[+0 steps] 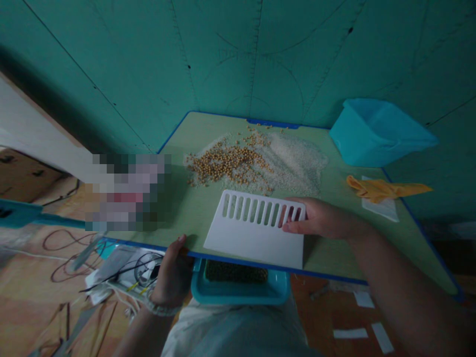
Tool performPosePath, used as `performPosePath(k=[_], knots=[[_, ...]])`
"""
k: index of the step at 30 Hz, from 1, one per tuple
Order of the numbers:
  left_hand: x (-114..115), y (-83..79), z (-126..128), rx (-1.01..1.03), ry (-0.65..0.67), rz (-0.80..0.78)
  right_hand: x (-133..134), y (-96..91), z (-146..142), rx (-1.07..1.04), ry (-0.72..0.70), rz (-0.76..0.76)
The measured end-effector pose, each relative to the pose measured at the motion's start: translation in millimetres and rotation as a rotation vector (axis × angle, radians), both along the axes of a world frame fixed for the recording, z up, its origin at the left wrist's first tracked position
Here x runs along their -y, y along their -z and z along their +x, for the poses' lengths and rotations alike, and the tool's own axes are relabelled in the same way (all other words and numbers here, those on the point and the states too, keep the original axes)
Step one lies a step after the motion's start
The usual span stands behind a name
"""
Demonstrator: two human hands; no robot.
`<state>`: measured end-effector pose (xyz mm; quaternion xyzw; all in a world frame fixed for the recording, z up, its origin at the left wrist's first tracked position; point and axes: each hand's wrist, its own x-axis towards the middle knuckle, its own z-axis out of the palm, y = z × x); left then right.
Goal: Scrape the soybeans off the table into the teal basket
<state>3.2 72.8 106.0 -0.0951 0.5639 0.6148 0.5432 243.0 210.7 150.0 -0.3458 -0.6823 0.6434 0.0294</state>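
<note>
My right hand (316,218) grips the right end of a white slotted plastic panel (256,243), thumb over its slots. The panel leans on the green tabletop (342,253) at the near edge. Beyond it lie a heap of yellowish-brown beans (230,161) and pale rice-like grains (297,158), partly mixed. My left hand (173,277) is at the near table edge, thumb raised over it, its other fingers hidden in shadow. Beside that hand, under the edge, a blue tray (241,296) holds dark green, bean-like grains (238,272).
A turquoise bin (372,139) stands at the back right, with a yellow-orange cloth (386,189) over white paper (383,208) nearer me. A green wall (238,54) rises behind the table. A pixelated patch hides the left side. Cables (67,253) and scraps (349,333) lie below.
</note>
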Motion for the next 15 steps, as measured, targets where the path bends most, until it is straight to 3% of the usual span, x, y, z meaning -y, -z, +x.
performPosePath(k=[5,15], knots=[[1,2.4,-1,0.004,-0.002,-0.005,-1,4.1,-5,-0.054,0.106,0.081],[6,3.1,-5,-0.026,0.002,0.002,-16,16.5,-6,-0.181,0.555,0.166]])
